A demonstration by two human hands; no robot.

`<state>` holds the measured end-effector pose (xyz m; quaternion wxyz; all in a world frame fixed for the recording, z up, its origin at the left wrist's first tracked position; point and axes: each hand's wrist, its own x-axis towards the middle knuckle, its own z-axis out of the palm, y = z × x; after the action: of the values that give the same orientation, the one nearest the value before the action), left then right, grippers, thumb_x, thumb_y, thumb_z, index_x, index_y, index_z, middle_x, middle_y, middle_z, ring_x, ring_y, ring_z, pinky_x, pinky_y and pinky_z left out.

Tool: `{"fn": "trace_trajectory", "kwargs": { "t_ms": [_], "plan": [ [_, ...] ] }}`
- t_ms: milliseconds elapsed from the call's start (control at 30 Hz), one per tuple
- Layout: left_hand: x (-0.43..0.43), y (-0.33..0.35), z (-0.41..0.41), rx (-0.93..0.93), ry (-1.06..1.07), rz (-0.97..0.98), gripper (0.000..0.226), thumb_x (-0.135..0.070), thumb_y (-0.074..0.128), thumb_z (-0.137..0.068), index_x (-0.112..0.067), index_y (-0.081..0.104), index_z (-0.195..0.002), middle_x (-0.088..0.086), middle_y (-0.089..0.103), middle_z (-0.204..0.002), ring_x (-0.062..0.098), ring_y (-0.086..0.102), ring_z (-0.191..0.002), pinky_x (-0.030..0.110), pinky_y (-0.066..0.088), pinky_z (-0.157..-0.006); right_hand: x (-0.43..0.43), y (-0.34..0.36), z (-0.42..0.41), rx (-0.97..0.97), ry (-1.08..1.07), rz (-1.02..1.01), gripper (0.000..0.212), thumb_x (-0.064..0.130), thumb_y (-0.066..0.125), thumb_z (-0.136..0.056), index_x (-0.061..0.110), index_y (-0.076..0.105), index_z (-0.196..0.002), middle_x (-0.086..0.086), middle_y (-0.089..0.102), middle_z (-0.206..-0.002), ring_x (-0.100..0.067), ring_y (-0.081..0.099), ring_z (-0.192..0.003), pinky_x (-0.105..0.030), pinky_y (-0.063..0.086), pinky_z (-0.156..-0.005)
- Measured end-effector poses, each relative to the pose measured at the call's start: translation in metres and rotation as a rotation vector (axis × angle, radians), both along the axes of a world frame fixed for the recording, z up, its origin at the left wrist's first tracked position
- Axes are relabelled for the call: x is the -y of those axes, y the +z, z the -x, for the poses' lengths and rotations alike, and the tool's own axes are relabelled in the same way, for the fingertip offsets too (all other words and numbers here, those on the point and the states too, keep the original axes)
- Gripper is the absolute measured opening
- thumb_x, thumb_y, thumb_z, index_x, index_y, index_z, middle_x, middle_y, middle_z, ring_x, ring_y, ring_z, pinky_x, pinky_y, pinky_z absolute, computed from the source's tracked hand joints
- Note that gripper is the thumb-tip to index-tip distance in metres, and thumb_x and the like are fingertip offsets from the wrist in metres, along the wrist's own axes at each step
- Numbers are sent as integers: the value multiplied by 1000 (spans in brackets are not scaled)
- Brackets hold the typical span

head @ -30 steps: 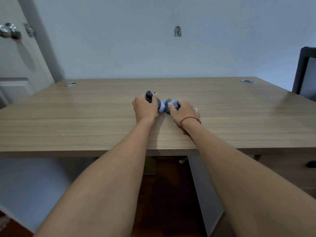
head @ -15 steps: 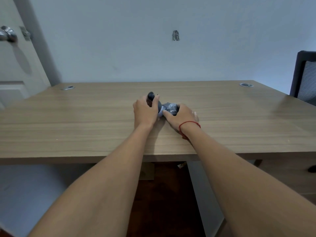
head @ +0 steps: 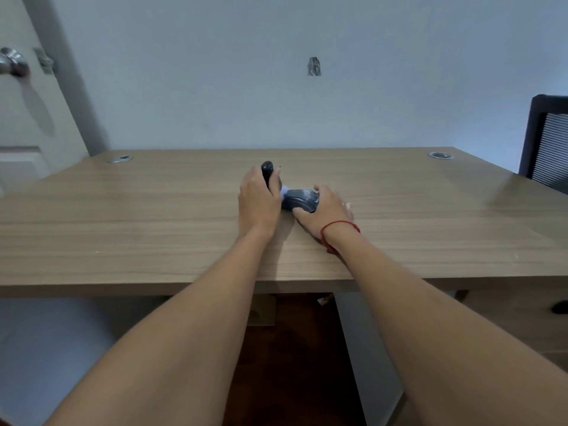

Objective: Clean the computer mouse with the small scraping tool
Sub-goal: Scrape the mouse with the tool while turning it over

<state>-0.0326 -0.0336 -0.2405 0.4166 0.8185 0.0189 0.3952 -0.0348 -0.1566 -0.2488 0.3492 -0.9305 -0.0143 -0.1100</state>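
Light wood-grain desk (head: 153, 229), dark grey computer mouse (head: 299, 200), black tool handle (head: 268, 170), red string bracelet (head: 337, 226), pale blue-grey wall (head: 215, 87), black chair (head: 545, 142).

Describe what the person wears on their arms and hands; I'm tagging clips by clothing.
Both forearms are bare, with no sleeves in view. The left hand has nothing on it or on its wrist: no glove, watch or ring that shows. The right hand is also ungloved; its wrist carries a thin red string bracelet, with a short loose end on the near side.
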Motion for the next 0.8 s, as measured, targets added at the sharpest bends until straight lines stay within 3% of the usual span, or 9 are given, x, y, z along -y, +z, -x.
{"fn": "trace_trajectory", "kwargs": {
  "t_ms": [100, 167, 267, 433, 500, 600, 800],
  "plan": [
    [6, 3, 6, 76, -90, -3, 29, -27, 51, -98, 0, 54, -89, 7, 53, -83, 22, 48, -76, 25, 34, -66, 0, -2, -2, 8, 5, 14, 53, 46, 64, -79, 22, 52, -125, -4, 59, -127, -28, 52, -123, -49, 28, -115],
    [4, 1, 3, -1, -66, -20, 29, -26, 50, -98, 2, 55, -96, 15, 59, -93, 30, 54, -85, 31, 38, -73, 0, -3, -5, 23, -6, 1, 64, 56, 69, -76, 23, 53, -128, -4, 57, -130, -26, 49, -126, -49, 31, -114],
    [-1, 0, -1, -153, 72, 15, 34, -28, 47, -99, 4, 54, -108, 21, 60, -112, 34, 55, -101, 35, 37, -78, 3, -3, -7, 31, 8, -1, 67, 54, 70, -80, 21, 50, -135, -5, 53, -137, -26, 44, -132, -48, 28, -116],
    [3, 6, 4, 45, -39, 80, 27, -29, 49, -99, -4, 51, -87, 9, 54, -84, 23, 48, -78, 21, 31, -65, 7, 0, -5, 21, 50, -5, 69, 41, 68, -87, 16, 39, -145, -6, 48, -145, -27, 39, -139, -48, 22, -119],
    [3, 3, 3, -27, -65, 78, 31, -30, 50, -98, 0, 54, -91, 12, 59, -87, 28, 54, -82, 27, 38, -70, 6, 1, -4, 26, 59, 9, 69, 38, 67, -89, 16, 36, -147, -5, 48, -147, -27, 39, -139, -49, 22, -119],
    [-3, 0, -2, -171, 80, 127, 35, -31, 48, -98, 3, 56, -101, 21, 64, -103, 35, 58, -93, 34, 39, -73, 7, 0, -1, 36, 69, 23, 63, 37, 66, -90, 15, 39, -144, -6, 50, -144, -28, 41, -137, -47, 25, -118],
    [1, 3, 3, -13, -65, 57, 26, -28, 52, -97, -4, 55, -86, 12, 61, -85, 23, 52, -77, 28, 37, -67, 9, 2, -2, 23, 118, 35, 63, 35, 64, -91, 17, 38, -146, -7, 51, -144, -28, 41, -137, -48, 29, -116]
  ]
}}
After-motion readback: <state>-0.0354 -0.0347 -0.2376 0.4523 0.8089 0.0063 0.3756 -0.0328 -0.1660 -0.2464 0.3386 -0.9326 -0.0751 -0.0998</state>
